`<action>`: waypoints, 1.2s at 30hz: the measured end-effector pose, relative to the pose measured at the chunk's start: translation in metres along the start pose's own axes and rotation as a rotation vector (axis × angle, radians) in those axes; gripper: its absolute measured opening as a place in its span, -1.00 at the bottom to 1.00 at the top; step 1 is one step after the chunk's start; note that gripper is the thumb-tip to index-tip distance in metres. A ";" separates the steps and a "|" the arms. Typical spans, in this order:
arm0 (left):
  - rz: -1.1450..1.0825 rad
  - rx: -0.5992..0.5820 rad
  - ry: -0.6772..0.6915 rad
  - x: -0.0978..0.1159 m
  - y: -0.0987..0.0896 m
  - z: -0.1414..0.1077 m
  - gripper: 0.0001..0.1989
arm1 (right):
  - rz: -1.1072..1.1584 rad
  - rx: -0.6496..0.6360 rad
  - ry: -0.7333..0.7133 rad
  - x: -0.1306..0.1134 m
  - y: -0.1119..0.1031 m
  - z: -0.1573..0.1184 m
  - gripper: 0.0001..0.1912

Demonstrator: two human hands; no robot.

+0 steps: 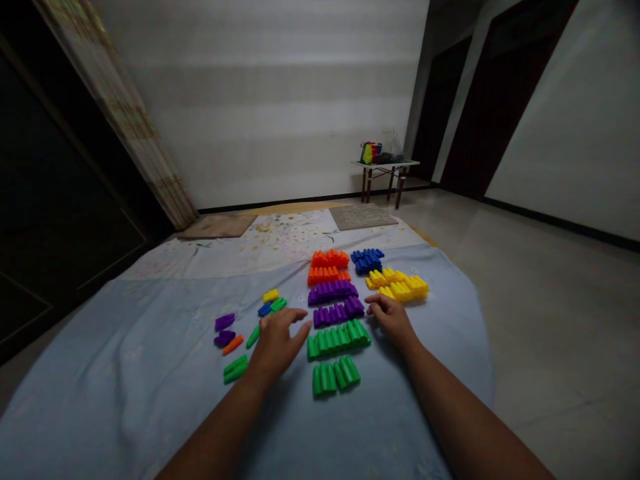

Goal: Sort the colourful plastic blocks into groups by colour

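My left hand (279,339) is held over the cloth left of the purple and green rows, thumb and fingers apart, with nothing seen in it. My right hand (394,321) is just right of the purple plastic pieces (333,313), its fingers slightly curled and apart; whether it touches the end piece I cannot tell. In front of both lie two rows of finger-sized green plastic pieces (339,339). Beyond them stand lined-up orange pieces (329,267), blue pieces (367,261) and yellow pieces (403,287). Loose green pieces (235,369) lie beside my left forearm.
More loose pieces lie left: purple ones (225,323), an orange one (233,345) and a yellow one (271,295). A pale blue cloth (150,373) covers the surface. Two mats (363,217) lie at its far end. A small table (385,163) stands by the wall.
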State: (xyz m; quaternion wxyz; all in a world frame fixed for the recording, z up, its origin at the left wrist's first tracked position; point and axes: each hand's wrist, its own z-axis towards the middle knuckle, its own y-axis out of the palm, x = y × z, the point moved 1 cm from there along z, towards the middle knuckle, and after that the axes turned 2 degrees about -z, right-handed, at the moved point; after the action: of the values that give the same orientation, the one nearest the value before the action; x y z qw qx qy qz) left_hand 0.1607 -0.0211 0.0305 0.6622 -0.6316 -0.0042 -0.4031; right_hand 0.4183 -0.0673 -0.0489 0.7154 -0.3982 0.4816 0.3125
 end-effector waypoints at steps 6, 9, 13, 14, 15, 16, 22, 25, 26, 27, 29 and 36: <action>0.107 0.012 -0.263 -0.065 -0.025 -0.019 -0.64 | 0.002 -0.011 -0.009 0.001 0.001 0.001 -0.75; 0.188 -0.040 -0.270 -0.068 -0.023 -0.023 -0.63 | -0.004 -0.007 -0.002 0.002 0.001 0.000 -0.74; 0.258 -0.083 -0.226 -0.065 -0.016 -0.022 -0.67 | -0.017 0.002 0.005 0.001 0.000 -0.001 -0.72; 0.267 -0.090 -0.216 -0.065 -0.015 -0.021 -0.68 | -0.022 0.003 0.003 0.001 0.000 -0.001 -0.72; 0.270 -0.097 -0.205 -0.066 -0.015 -0.021 -0.69 | -0.026 0.003 0.002 0.001 0.000 -0.001 -0.72; 0.267 -0.108 -0.191 -0.067 -0.015 -0.021 -0.69 | -0.030 0.003 0.002 0.001 -0.001 -0.001 -0.72; 0.241 -0.117 -0.144 -0.070 -0.022 -0.027 -0.56 | -0.003 0.007 0.018 0.003 0.000 -0.001 -0.72; 0.282 -0.075 -0.190 -0.062 -0.024 -0.030 -0.62 | -0.003 0.000 0.021 0.003 0.000 0.000 -0.72; 0.306 -0.067 -0.208 -0.059 -0.024 -0.031 -0.63 | -0.008 0.000 0.019 0.003 0.000 0.000 -0.72; 0.333 -0.065 -0.220 -0.055 -0.023 -0.031 -0.61 | -0.013 -0.001 0.015 0.002 0.000 0.000 -0.73; 0.384 -0.076 -0.233 -0.050 -0.022 -0.031 -0.54 | -0.024 -0.001 0.005 0.002 0.000 0.001 -0.73; 0.405 -0.157 -0.246 -0.047 -0.019 -0.025 -0.58 | -0.039 0.001 -0.001 0.000 -0.001 0.000 -0.74</action>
State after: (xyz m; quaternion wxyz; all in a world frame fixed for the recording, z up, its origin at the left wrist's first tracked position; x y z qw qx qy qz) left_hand 0.1062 -0.0152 0.0177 0.6728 -0.7135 0.0731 -0.1813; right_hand 0.4188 -0.0676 -0.0491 0.7218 -0.4072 0.4735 0.2983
